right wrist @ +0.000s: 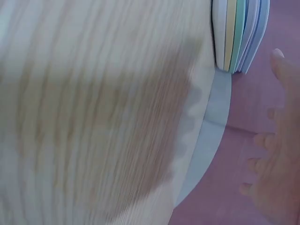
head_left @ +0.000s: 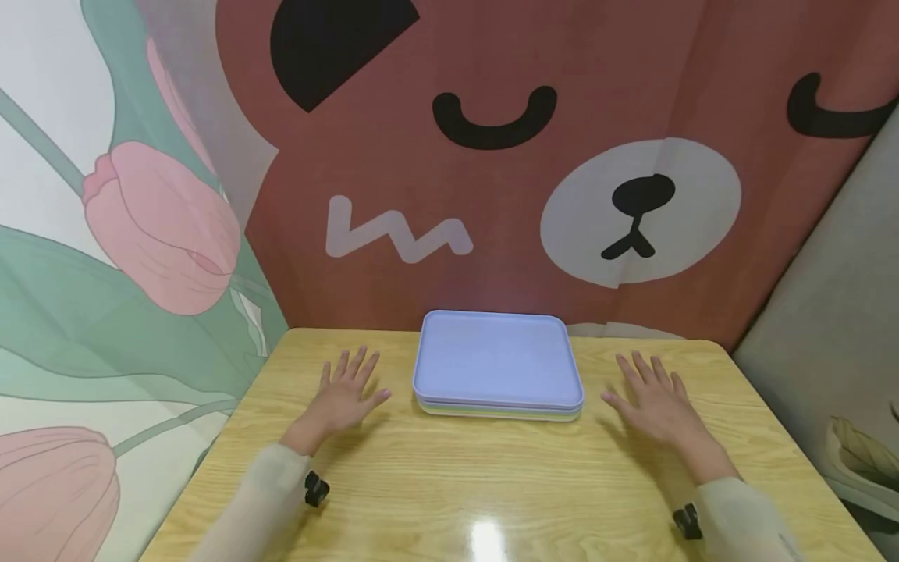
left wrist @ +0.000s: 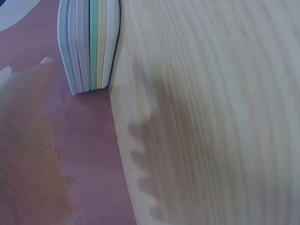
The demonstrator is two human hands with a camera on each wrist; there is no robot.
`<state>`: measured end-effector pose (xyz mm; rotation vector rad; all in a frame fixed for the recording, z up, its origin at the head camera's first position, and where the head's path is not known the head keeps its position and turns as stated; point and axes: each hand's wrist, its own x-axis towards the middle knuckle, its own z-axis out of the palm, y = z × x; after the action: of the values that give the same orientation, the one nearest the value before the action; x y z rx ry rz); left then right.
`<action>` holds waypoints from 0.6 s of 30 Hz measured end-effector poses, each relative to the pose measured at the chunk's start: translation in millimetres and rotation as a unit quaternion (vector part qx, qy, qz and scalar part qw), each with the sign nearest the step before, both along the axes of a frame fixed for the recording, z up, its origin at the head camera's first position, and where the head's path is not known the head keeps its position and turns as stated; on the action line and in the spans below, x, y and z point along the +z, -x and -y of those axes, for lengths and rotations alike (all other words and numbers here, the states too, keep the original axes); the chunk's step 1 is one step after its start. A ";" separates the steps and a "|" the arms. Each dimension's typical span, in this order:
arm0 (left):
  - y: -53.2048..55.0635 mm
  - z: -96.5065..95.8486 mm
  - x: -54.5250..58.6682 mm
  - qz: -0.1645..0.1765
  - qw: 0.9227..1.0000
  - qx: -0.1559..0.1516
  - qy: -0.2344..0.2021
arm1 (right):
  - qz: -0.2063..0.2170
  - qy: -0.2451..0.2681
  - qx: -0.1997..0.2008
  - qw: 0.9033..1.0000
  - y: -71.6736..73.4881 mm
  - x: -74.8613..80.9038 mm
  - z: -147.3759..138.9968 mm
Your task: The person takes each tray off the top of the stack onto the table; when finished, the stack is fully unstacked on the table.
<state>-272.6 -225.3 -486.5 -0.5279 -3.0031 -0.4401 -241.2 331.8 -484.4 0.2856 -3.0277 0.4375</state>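
A stack of shallow rectangular trays (head_left: 497,359) lies near the back edge of the wooden table, a lavender-blue one on top. Seen edge-on in the left wrist view, the stack (left wrist: 89,47) shows blue, lilac, green, yellow and white layers. To its left hovers my left hand (head_left: 340,402), fingers spread, holding nothing. On the other side my right hand (head_left: 656,406) is spread the same way, also holding nothing. Both hands are apart from the trays and cast shadows on the tabletop. In the right wrist view, the right hand's thumb (right wrist: 278,58) points toward the stack (right wrist: 239,35).
The light wooden table (head_left: 421,484) ends at a hanging with a brown bear print (head_left: 506,195). A tulip-patterned curtain (head_left: 161,234) hangs on the left. At the right stand a grey surface (head_left: 836,312) and a pale object with a leaf pattern (head_left: 864,453).
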 end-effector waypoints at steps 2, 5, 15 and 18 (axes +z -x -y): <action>0.9 -3.2 -1.4 0.001 1.000 -0.002 -0.003 | -0.002 0.001 0.001 1.000 1.4 1.8 5.1; 2.1 -7.9 -3.1 0.007 1.000 -0.006 -0.006 | -0.006 0.003 0.003 1.000 3.2 3.6 12.9; 7.5 -23.9 -7.1 0.008 1.000 -0.020 -0.018 | -0.015 0.002 0.011 1.000 10.8 6.6 32.2; 9.1 -29.4 -8.3 0.002 0.999 -0.025 -0.028 | -0.016 0.007 0.013 1.000 13.5 5.9 36.5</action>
<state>-281.8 -195.9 -494.8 -0.6002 -2.9775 -0.5273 -254.7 295.4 -478.5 0.3277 -2.9916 0.4526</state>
